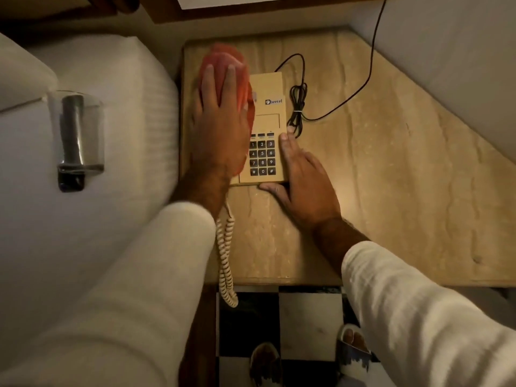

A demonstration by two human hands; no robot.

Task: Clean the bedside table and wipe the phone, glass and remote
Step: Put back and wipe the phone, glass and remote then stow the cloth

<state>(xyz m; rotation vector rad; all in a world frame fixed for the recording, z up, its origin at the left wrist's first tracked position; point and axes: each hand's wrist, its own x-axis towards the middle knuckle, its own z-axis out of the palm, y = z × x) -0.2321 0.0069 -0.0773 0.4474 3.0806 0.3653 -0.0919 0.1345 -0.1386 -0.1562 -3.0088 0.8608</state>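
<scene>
Fingers [208,79] of the left hand [220,127] are spread flat, pinning a red cloth [223,55] onto the handset side of the phone [268,115], so that's the wiping hand. Right hand [303,180] is open too, holding nothing, just braced against the phone's near right corner, I'd guess so the base can't slide on the bedside table [391,177] while I scrub. Phone sits near the table's left edge, its coiled cord [226,263] hanging off the front. Glass [76,129] lies on the bed [125,107] with the remote [71,141] apparently tucked inside it, probably parked there to keep the tabletop free. Both look unwiped yet.
</scene>
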